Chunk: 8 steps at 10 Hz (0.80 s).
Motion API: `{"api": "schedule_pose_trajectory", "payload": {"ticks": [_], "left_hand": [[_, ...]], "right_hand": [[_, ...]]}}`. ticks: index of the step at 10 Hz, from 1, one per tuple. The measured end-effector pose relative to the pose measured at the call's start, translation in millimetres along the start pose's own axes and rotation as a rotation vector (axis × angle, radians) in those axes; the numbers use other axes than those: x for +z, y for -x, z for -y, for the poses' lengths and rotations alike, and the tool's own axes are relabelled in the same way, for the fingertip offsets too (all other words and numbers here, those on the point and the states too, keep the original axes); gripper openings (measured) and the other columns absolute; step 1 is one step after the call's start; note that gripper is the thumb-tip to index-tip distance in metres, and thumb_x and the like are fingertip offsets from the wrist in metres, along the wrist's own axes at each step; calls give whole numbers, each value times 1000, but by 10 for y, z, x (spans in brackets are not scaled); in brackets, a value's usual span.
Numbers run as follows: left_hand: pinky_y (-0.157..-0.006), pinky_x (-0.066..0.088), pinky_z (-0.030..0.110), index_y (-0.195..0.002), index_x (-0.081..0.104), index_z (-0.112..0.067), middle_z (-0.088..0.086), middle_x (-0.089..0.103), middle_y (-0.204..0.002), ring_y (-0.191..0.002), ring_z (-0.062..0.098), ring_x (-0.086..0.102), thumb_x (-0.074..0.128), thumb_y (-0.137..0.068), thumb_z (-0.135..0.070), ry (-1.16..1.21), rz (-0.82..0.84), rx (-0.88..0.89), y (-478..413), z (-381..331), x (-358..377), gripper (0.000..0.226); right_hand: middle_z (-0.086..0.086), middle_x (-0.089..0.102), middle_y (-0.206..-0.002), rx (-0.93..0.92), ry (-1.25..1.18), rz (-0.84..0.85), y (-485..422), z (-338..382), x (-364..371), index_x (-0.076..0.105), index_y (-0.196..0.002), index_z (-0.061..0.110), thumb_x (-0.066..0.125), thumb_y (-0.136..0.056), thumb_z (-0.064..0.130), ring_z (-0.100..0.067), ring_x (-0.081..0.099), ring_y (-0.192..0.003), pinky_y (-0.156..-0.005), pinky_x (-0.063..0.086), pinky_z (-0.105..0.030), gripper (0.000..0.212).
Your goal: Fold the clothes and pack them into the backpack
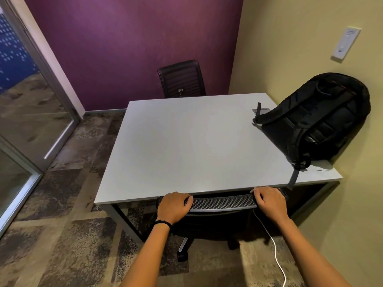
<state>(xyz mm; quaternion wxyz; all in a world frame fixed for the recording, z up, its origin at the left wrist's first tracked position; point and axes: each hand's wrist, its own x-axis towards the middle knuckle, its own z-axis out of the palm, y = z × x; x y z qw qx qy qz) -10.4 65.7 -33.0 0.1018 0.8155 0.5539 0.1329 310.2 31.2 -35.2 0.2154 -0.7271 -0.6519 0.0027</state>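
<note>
Backpack (317,119) sits at right on the bare surface (186,146), no clothes visible; left hand (174,206) and right hand (269,200) both clamp the chair back (222,201). Folding not started.

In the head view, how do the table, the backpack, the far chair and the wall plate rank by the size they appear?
Largest to smallest:
1. table
2. backpack
3. far chair, partly hidden behind the table and farther away, so its true size is unsure
4. wall plate
</note>
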Motion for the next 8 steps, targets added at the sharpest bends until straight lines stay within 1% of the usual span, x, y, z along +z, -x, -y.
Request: {"api": "schedule_pose_trajectory", "payload": {"ticks": [1, 2, 3, 4, 5, 6, 7, 8], "left_hand": [[-49, 29, 23, -90, 69, -21, 3, 67, -75, -68, 20, 58, 4, -78, -60, 11, -8, 8, 5, 0, -4, 76], [-56, 39, 31, -94, 69, -23, 2, 68, -78, -72, 19, 60, 5, -77, -61, 22, -4, 7, 29, -12, -1, 77], [-64, 45, 31, -102, 69, -27, 0, 71, -88, -79, 19, 63, 7, -76, -63, 53, 8, -8, 57, -20, -7, 77], [-70, 46, 29, -107, 68, -29, -3, 72, -98, -89, 18, 64, 14, -80, -65, 67, 62, -8, 70, -28, -29, 70], [-74, 45, 28, -110, 68, -30, -4, 72, -102, -93, 17, 64, 24, -86, -60, 64, 137, -11, 41, -36, -55, 58], [-74, 45, 28, -111, 67, -30, -4, 72, -103, -94, 17, 64, 24, -87, -61, 63, 191, -32, 2, -34, -46, 59], [-67, 40, 27, -110, 67, -28, -2, 71, -101, -91, 18, 64, 29, -94, -56, 45, 195, -61, -37, -28, -16, 50], [-83, 45, 30, -118, 62, -25, -1, 66, -117, -106, 19, 59, 30, -98, -50, 95, 269, -104, -148, -81, 92, 45]], "right_hand": [[-1, 74, -87, 0, -4, 18, 3, 16, -26, 76, -86, 20, 16, -82, 46, -20, 66, -87, -86, 45, -34, 65], [-2, 74, -87, -9, 3, 49, 17, 38, -68, 76, -87, 20, 14, -81, 47, -22, 66, -87, -86, 44, -35, 67], [0, 73, -89, -27, 25, 106, 32, 43, -91, 74, -88, 21, 11, -80, 46, -20, 64, -89, -87, 42, -35, 68], [1, 72, -90, -40, 70, 185, 23, 23, -86, 72, -86, 22, 10, -79, 47, -19, 62, -88, -86, 40, -34, 67], [0, 71, -93, -28, 123, 279, -27, 10, -44, 70, -87, 20, 19, -89, 44, -20, 61, -91, -87, 40, -35, 57], [-3, 69, -99, 3, 137, 420, -107, 30, -50, 67, -93, 17, 33, -98, 36, -23, 60, -96, -87, 36, -36, 40], [-4, 64, -104, -31, 23, 415, -227, 117, -4, 66, -100, 14, 39, -97, 32, -23, 59, -99, -83, 41, -35, 33], [-1, 60, -121, -48, -49, 372, -403, 214, 42, 64, -113, 16, 43, -97, 29, -20, 54, -111, -89, 39, -32, 30]]}}
